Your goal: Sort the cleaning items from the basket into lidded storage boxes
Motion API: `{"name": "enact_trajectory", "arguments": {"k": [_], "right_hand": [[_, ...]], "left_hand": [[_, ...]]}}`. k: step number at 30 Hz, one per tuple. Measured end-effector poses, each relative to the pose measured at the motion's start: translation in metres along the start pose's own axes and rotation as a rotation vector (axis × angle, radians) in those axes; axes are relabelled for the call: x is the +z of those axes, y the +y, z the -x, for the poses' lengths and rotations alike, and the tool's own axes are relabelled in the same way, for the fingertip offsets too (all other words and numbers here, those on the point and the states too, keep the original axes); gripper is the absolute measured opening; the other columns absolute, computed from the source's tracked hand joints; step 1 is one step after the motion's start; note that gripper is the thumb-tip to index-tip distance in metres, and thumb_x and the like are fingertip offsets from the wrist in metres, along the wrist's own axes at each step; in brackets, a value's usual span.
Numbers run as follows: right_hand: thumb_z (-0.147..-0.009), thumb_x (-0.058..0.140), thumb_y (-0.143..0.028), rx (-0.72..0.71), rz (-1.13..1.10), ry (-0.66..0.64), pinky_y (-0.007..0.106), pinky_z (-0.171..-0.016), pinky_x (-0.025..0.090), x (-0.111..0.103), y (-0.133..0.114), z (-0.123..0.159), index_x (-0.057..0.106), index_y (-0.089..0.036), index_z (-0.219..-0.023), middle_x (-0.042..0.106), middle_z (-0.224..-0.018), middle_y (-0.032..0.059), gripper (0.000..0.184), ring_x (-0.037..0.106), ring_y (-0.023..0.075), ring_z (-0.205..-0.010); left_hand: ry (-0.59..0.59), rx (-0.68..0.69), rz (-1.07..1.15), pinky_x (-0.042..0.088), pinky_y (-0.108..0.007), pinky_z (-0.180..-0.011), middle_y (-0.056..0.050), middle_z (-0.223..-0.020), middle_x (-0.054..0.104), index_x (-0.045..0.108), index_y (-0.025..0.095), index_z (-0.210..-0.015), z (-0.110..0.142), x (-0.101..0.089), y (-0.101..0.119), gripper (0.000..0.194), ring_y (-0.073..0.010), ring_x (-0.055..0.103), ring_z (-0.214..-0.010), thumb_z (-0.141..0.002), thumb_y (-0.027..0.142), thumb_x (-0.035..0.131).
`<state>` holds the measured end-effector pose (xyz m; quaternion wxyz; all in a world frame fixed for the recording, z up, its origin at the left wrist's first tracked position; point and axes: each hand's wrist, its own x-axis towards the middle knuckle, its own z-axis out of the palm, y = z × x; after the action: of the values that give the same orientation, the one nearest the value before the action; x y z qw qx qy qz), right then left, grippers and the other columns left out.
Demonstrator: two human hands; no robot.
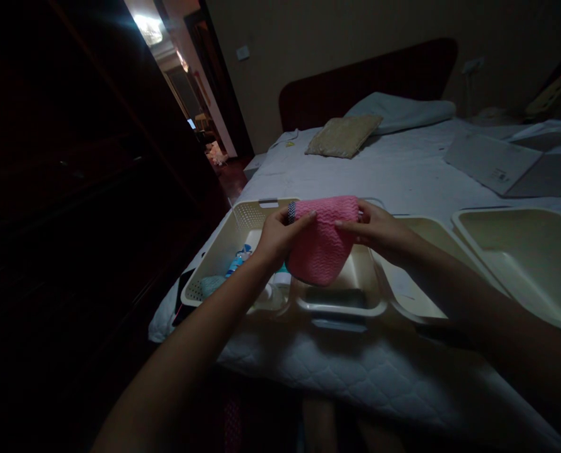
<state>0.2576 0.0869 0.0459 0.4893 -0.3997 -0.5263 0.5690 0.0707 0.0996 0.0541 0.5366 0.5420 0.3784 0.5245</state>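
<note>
Between my two hands I hold up a pink, coarse-textured cloth [325,242], its lower edge hanging down in a rounded shape. Fingers of my left hand [280,233] pinch its left side, next to a dark-and-white patterned strip [291,212]. At the upper right edge, my right hand [377,229] grips it with the thumb lying on the front. Below the cloth stands a cream plastic bin [341,308], partly covered by it. Left of that, a perforated basket [204,267] contains a blue package [237,259], a light green item [211,286] and a white-capped bottle [266,294].
Two more cream bins, one partly behind my right arm [424,242] and one farther right [535,217], stand on the bed [356,179]. Behind are a beige cushion [344,135], a pale pillow [403,113] and flat white boards [497,160]. Dark furniture [72,157] rises at left.
</note>
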Motion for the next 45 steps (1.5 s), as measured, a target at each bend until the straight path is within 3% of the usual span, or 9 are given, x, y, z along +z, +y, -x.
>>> {"name": "enact_trajectory", "arguments": {"k": [4, 7, 10, 17, 24, 29, 33, 36, 45], "right_hand": [[-0.061, 0.083, -0.033, -0.059, 0.066, 0.163, 0.039, -0.079, 0.055, -0.005, 0.003, -0.002, 0.041, -0.023, -0.134, 0.067, -0.094, 0.0047, 0.084, 0.066, 0.0197, -0.083], [-0.060, 0.083, -0.036, -0.209, 0.188, 0.132, 0.038, -0.079, 0.056, -0.006, 0.004, 0.000, 0.032, -0.028, -0.142, 0.064, -0.102, 0.0056, 0.097, 0.065, 0.0192, -0.083], [-0.063, 0.081, -0.040, -0.324, 0.362, 0.081, 0.040, -0.077, 0.056, -0.006, 0.005, 0.001, 0.044, -0.027, -0.135, 0.060, -0.109, 0.0076, 0.082, 0.063, 0.0194, -0.082], [-0.071, 0.074, -0.034, -0.601, 0.728, 0.157, 0.046, -0.084, 0.053, -0.011, 0.012, -0.003, 0.061, -0.021, -0.120, 0.058, -0.112, 0.0104, 0.053, 0.058, 0.0272, -0.103], [-0.078, 0.062, -0.025, -0.613, 0.844, 0.226, 0.044, -0.084, 0.052, -0.016, 0.010, -0.003, 0.069, -0.021, -0.107, 0.056, -0.093, 0.0078, 0.030, 0.058, 0.0219, -0.086], [-0.078, 0.067, -0.036, -0.527, 0.663, 0.213, 0.043, -0.082, 0.053, -0.017, 0.014, -0.004, 0.061, -0.020, -0.109, 0.061, -0.098, 0.0082, 0.035, 0.061, 0.0218, -0.088], [-0.073, 0.073, -0.042, -0.386, 0.431, 0.138, 0.036, -0.071, 0.054, -0.014, 0.014, -0.004, 0.051, -0.022, -0.110, 0.065, -0.084, 0.0030, 0.048, 0.064, 0.0190, -0.076], [-0.071, 0.075, -0.042, -0.375, 0.355, 0.100, 0.034, -0.070, 0.054, -0.011, 0.010, -0.002, 0.055, -0.021, -0.102, 0.067, -0.082, 0.0026, 0.042, 0.065, 0.0184, -0.077], [-0.071, 0.073, -0.033, -0.492, 0.583, 0.135, 0.043, -0.082, 0.053, -0.015, 0.006, -0.001, 0.070, -0.019, -0.098, 0.066, -0.097, 0.0083, 0.031, 0.062, 0.0224, -0.087]], "left_hand": [[0.073, 0.047, -0.029, 0.048, -0.027, -0.068, -0.003, -0.077, 0.070, 0.069, 0.015, -0.081, 0.000, -0.001, 0.001, 0.043, -0.0146, 0.061, -0.070, -0.056, 0.046, 0.083], [0.098, 0.052, -0.033, 0.049, -0.028, -0.069, -0.003, -0.078, 0.070, 0.070, 0.015, -0.081, -0.001, -0.001, 0.001, 0.041, -0.0153, 0.062, -0.071, -0.057, 0.046, 0.083], [0.098, 0.055, -0.032, 0.049, -0.029, -0.070, -0.004, -0.079, 0.071, 0.069, 0.016, -0.080, -0.002, -0.001, 0.001, 0.041, -0.0161, 0.062, -0.073, -0.057, 0.047, 0.083], [0.068, 0.042, -0.045, 0.048, -0.028, -0.070, -0.004, -0.080, 0.071, 0.070, 0.015, -0.081, 0.000, 0.003, 0.004, 0.042, -0.0166, 0.063, -0.074, -0.060, 0.050, 0.081], [-0.092, 0.037, -0.007, 0.049, -0.032, -0.081, -0.008, -0.091, 0.073, 0.071, 0.014, -0.088, -0.001, 0.002, 0.001, 0.043, -0.0175, 0.064, -0.081, -0.056, 0.037, 0.086], [-0.032, 0.034, 0.012, 0.048, -0.032, -0.080, -0.006, -0.087, 0.072, 0.070, 0.015, -0.084, -0.002, 0.003, 0.001, 0.037, -0.0162, 0.064, -0.078, -0.056, 0.035, 0.085], [0.032, 0.062, 0.005, 0.048, -0.030, -0.077, -0.004, -0.081, 0.071, 0.069, 0.015, -0.081, -0.002, 0.002, 0.003, 0.035, -0.0153, 0.063, -0.075, -0.057, 0.035, 0.084], [0.035, 0.074, -0.004, 0.048, -0.030, -0.077, -0.004, -0.082, 0.071, 0.068, 0.015, -0.083, -0.002, 0.001, 0.004, 0.036, -0.0155, 0.063, -0.076, -0.058, 0.036, 0.083], [0.017, 0.044, -0.037, 0.045, -0.027, -0.070, -0.004, -0.082, 0.070, 0.068, 0.016, -0.083, -0.001, 0.001, 0.000, 0.038, -0.0146, 0.060, -0.074, -0.061, 0.044, 0.080]]}}
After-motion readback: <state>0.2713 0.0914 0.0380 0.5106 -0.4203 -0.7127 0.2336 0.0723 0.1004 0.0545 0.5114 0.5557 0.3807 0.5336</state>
